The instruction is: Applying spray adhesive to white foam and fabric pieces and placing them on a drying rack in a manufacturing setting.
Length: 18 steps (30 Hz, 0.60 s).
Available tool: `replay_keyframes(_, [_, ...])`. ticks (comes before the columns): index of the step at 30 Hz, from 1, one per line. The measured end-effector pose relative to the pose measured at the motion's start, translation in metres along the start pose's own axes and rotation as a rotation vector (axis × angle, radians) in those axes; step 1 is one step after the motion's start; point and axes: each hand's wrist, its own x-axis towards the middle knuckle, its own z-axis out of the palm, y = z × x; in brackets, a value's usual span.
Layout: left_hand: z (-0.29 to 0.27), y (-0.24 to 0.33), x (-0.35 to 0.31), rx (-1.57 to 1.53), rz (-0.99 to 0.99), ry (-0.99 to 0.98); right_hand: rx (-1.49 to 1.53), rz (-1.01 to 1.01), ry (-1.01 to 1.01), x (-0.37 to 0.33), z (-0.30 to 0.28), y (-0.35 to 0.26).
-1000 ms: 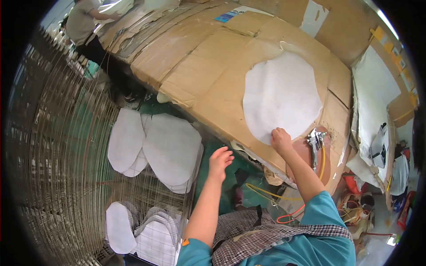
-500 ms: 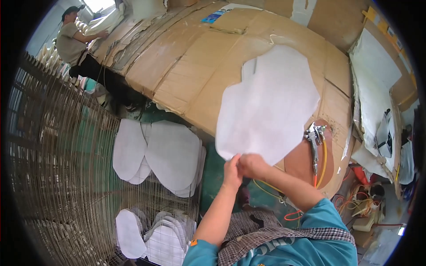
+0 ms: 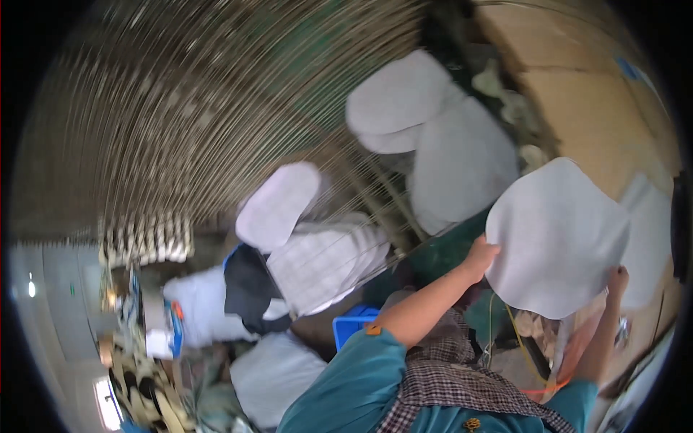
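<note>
I hold a white, rounded flat sheet [image 3: 559, 238] up in front of me, off the cardboard-covered table. My left hand [image 3: 482, 258] is closed on its left edge, with the thumb lying over the face. Near the lower right edge, my right hand [image 3: 617, 281] is closed on it; its fingertips are partly hidden and blurred. Behind the held piece, another white sheet [image 3: 647, 238] lies on the table [image 3: 577, 101]. To the left, similar white sheets [image 3: 462, 159] lie on the wire rack, with a further stack [image 3: 328, 263] next to them.
The wire rack [image 3: 238, 108] with its many thin rods fills the upper left. A blue bin [image 3: 354, 325] stands beyond my left arm, near a large pale bundle [image 3: 278, 375]. Yellow and orange hoses [image 3: 530, 346] run near my right forearm.
My view has swung left toward the rack. The white sheet has come up off the table, and my hands, earlier together at its near edge, are now apart on opposite sides.
</note>
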Motion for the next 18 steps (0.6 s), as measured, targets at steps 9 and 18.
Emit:
replay_keyframes(9, [-0.313,0.089,-0.064,0.137,0.087,0.388,0.777,0.12,-0.684,-0.197,0.172,-0.321])
replay_keyframes(18, [-0.62,0.076,-0.216,0.54,0.026,0.937,0.582,0.368,-1.259,-0.403,0.337,-0.425])
